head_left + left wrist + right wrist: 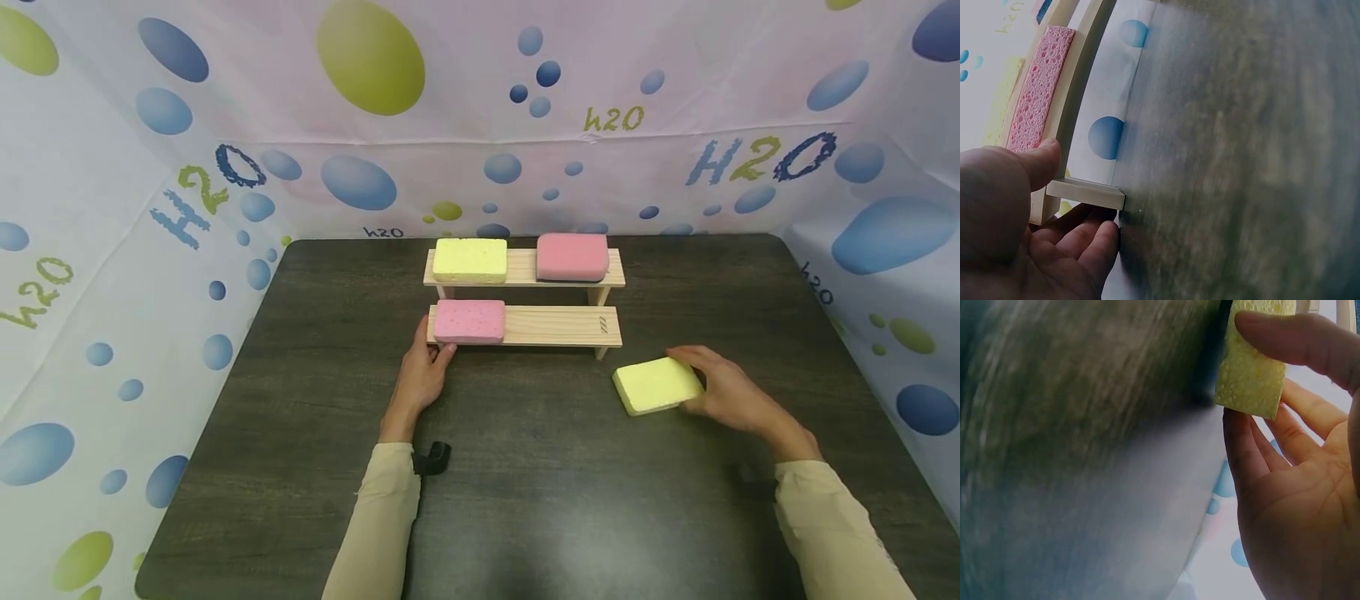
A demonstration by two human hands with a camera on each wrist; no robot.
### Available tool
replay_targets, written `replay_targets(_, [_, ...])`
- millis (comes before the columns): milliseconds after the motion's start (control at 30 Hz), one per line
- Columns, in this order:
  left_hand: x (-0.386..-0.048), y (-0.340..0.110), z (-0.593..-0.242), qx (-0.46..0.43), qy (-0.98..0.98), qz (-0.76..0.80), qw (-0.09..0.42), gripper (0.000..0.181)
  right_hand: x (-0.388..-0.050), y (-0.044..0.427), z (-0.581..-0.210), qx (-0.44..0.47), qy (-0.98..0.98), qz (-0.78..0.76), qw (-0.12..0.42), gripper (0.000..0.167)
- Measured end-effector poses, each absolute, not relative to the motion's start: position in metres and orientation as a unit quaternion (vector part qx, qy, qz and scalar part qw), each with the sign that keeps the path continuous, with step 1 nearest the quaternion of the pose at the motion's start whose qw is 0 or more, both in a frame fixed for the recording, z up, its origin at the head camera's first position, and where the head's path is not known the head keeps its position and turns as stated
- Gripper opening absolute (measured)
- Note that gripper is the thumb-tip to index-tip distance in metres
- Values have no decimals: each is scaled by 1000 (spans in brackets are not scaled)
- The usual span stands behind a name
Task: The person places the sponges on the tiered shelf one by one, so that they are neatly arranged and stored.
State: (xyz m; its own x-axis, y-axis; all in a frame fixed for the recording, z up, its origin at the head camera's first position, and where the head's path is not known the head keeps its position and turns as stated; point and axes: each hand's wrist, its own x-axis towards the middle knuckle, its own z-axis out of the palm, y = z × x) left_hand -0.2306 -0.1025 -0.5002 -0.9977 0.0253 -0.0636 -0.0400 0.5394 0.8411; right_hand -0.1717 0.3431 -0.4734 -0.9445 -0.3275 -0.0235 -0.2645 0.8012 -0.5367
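My left hand (pixel 422 377) grips the left end of the lower tier of a wooden stand (pixel 558 325). In the left wrist view the thumb lies along the front edge, with the fingers (pixel 1094 247) by the end leg. Close to that thumb, a pink sponge (pixel 470 322) with a pitted surface lies on the lower tier. On the right, my right hand (pixel 731 392) holds a yellow sponge (pixel 657 386) by its right end, between thumb and fingers. The right wrist view shows the thumb (pixel 1291 339) across the sponge's side.
The stand's upper tier carries another yellow sponge (pixel 470 260) at left and a smoother pink sponge (pixel 572 257) with a dark underside at right. Everything stands on a dark wood-grain table (pixel 517 467). A bubble-patterned sheet (pixel 465 108) hangs behind and along both sides.
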Motion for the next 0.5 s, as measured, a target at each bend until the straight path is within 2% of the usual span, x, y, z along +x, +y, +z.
replay_targets(500, [-229, -103, -498, -7, 877, 478, 37, 72, -171, 327, -450, -153, 944, -287, 46, 75])
